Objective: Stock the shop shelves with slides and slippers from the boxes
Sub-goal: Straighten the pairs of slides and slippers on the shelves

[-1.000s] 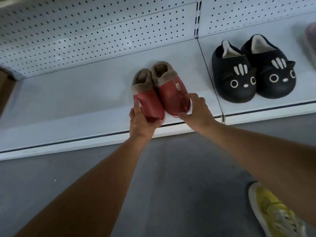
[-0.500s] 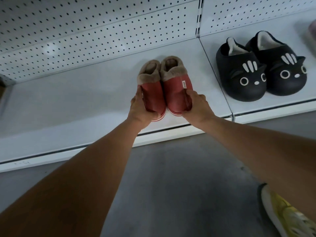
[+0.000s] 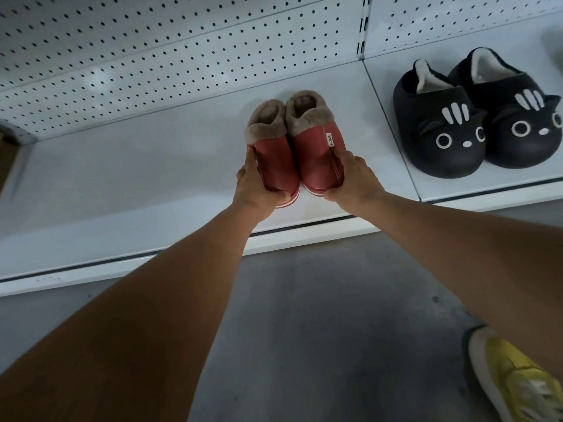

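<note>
Step in hand: aligning the red slippers on the shelf, left of the black cat slippers. Left hand and right hand each hold one toe in a curled grip. Next: release, withdraw both hands.

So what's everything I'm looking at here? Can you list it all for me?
red slippers: two, red with brown fur cuffs, side by side near the front of the left shelf bay, held by both hands
black cat slippers: two, black with white cat faces and pale lining, side by side on the right shelf bay
shelf: one, white, with a white pegboard back
floor: grey, below the shelf
yellow shoe: one, yellow with a white sole, bottom right on the floor
left hand: one, grips the left red slipper's toe end
right hand: one, grips the right red slipper's toe end
</note>
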The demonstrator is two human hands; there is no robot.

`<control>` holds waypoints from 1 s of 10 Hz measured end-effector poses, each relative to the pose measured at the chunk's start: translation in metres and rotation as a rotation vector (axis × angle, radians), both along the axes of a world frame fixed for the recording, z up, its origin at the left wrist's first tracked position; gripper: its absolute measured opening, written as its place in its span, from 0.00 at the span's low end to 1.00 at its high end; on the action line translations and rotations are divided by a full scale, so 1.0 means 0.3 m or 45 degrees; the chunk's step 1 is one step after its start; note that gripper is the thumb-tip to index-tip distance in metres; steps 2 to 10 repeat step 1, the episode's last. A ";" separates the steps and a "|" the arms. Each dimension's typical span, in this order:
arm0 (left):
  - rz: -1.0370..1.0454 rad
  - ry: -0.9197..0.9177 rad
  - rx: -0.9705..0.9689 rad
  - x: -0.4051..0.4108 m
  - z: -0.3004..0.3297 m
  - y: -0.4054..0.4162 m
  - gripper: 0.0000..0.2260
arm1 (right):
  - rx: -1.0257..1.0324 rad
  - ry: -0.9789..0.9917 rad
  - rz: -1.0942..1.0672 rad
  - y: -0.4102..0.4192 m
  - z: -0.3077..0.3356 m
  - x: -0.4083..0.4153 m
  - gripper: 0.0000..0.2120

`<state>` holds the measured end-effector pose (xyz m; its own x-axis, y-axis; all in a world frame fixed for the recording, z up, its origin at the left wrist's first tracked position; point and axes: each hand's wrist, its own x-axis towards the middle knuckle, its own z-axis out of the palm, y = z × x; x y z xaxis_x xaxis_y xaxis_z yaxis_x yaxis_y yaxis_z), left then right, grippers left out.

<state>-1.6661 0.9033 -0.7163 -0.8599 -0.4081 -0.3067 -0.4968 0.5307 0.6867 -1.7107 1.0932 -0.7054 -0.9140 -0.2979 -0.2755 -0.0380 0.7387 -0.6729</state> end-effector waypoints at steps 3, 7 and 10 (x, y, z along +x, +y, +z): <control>0.013 0.020 -0.063 0.027 0.045 0.017 0.50 | -0.003 -0.018 -0.008 0.020 0.017 0.019 0.41; 0.013 0.020 -0.063 0.027 0.045 0.017 0.50 | -0.003 -0.018 -0.008 0.020 0.017 0.019 0.41; 0.013 0.020 -0.063 0.027 0.045 0.017 0.50 | -0.003 -0.018 -0.008 0.020 0.017 0.019 0.41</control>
